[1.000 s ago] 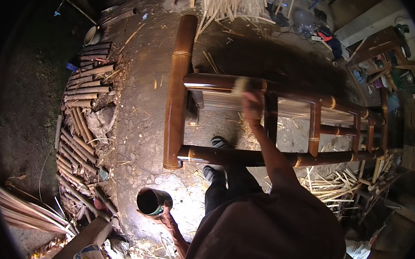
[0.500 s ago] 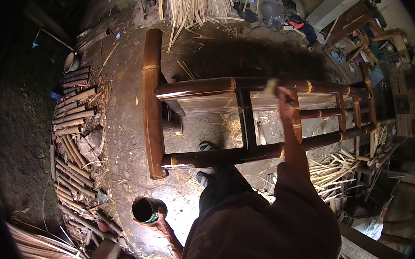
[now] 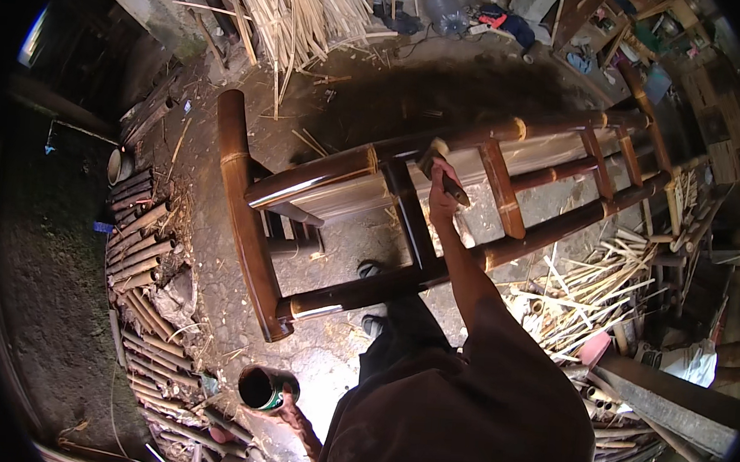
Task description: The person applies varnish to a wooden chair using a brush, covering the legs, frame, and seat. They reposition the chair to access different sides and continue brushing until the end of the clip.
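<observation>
A glossy dark-brown bamboo furniture frame (image 3: 340,287) stretches across the middle, its thick end post (image 3: 246,222) at the left. My right hand (image 3: 444,193) grips a paintbrush (image 3: 454,189) by the handle. The bristles meet the frame's far rail, a little right of the dark crosspiece (image 3: 409,217). Low at the left, my left hand (image 3: 295,416) is wrapped around an open tin can (image 3: 266,389) with a dark inside. The can stays upright, apart from the frame, and how full it is cannot be made out.
Cut bamboo poles (image 3: 141,254) lie stacked along the left. Pale bamboo strips are bundled (image 3: 295,20) at the back and heaped (image 3: 603,277) at the right, beyond the frame. A concrete beam (image 3: 667,402) juts in at the lower right.
My right hand and the brush have moved left along the far rail, toward the dark crosspiece. The view has turned slightly. My left hand still holds the can.
</observation>
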`<move>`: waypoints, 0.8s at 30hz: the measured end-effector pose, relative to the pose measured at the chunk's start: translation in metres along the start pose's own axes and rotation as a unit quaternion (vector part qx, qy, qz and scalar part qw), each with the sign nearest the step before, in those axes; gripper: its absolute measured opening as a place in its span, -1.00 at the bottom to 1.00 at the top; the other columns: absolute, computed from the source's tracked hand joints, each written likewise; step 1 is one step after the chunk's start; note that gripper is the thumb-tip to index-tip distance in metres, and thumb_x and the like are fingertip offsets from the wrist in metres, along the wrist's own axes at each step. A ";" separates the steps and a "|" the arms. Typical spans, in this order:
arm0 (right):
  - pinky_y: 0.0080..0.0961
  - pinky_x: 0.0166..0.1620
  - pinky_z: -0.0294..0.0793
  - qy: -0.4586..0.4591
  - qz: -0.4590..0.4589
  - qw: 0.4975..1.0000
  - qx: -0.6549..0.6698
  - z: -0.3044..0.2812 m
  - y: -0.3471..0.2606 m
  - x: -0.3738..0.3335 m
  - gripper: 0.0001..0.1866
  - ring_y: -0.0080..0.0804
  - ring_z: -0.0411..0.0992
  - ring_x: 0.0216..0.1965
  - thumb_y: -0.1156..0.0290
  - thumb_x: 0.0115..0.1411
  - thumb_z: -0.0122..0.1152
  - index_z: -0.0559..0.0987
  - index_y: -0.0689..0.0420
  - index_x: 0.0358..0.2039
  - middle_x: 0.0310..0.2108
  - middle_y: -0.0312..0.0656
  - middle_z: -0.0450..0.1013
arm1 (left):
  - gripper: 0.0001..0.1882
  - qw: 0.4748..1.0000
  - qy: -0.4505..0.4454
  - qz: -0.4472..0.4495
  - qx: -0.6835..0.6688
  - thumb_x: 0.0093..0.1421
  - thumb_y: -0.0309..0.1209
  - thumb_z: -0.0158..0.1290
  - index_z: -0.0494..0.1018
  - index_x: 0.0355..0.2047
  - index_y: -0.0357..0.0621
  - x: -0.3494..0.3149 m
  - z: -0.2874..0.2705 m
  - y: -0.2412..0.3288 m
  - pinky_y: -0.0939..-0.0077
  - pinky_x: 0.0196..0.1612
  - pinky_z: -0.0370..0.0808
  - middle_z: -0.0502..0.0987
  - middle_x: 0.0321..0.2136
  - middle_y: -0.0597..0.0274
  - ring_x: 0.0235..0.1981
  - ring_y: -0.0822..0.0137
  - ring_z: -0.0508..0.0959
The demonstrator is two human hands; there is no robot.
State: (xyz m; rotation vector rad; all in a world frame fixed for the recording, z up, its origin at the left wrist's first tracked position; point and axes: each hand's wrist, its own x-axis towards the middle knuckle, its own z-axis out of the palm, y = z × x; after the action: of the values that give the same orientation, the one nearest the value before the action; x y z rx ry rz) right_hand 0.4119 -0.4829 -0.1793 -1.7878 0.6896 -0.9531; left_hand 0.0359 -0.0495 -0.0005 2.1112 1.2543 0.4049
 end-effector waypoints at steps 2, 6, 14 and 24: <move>-0.57 -0.06 0.41 0.006 0.007 0.999 0.035 -0.016 -0.001 -0.007 -0.82 -0.44 0.41 -0.17 0.51 0.33 -0.08 0.48 0.24 -0.14 -0.21 -0.18 0.46 | 0.30 1.000 0.000 0.005 0.002 -0.23 -0.15 0.36 -0.29 0.35 -0.20 -0.001 -0.006 -0.001 0.16 0.26 0.20 0.12 0.22 -0.19 0.20 -0.05 0.25; -0.62 -0.15 0.46 -0.038 -0.102 0.978 0.176 0.001 -0.032 -0.015 -0.86 -0.53 0.47 -0.25 0.47 0.29 0.05 0.55 0.19 -0.21 -0.25 -0.22 0.53 | 0.30 1.000 -0.004 0.017 -0.001 -0.23 -0.15 0.37 -0.29 0.35 -0.20 0.002 -0.006 -0.001 0.17 0.26 0.21 0.12 0.22 -0.19 0.20 -0.05 0.26; -0.59 -0.01 0.43 -0.231 -0.032 0.821 0.521 -0.023 -0.082 0.019 -0.79 -0.49 0.45 -0.09 0.50 0.30 -0.01 0.55 0.29 -0.16 -0.08 -0.23 0.49 | 0.31 0.999 -0.014 0.030 -0.014 -0.23 -0.15 0.37 -0.29 0.35 -0.20 -0.003 -0.012 -0.003 0.17 0.25 0.21 0.13 0.22 -0.20 0.19 -0.05 0.26; -0.43 -0.16 0.49 -0.851 -0.122 0.501 -0.096 -0.056 -0.165 0.011 -0.85 -0.34 0.54 -0.25 0.41 0.04 0.16 0.64 0.07 -0.36 -0.37 -0.18 0.58 | 0.31 0.999 -0.021 0.016 -0.045 -0.24 -0.15 0.37 -0.29 0.35 -0.20 -0.016 -0.016 -0.011 0.18 0.25 0.22 0.14 0.21 -0.20 0.19 -0.05 0.28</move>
State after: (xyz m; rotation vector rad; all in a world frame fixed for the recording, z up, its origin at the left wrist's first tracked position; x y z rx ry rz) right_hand 0.3772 -0.4560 -0.0108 -2.0092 -0.8204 1.0202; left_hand 0.0122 -0.0536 0.0051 2.0559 1.1589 0.4200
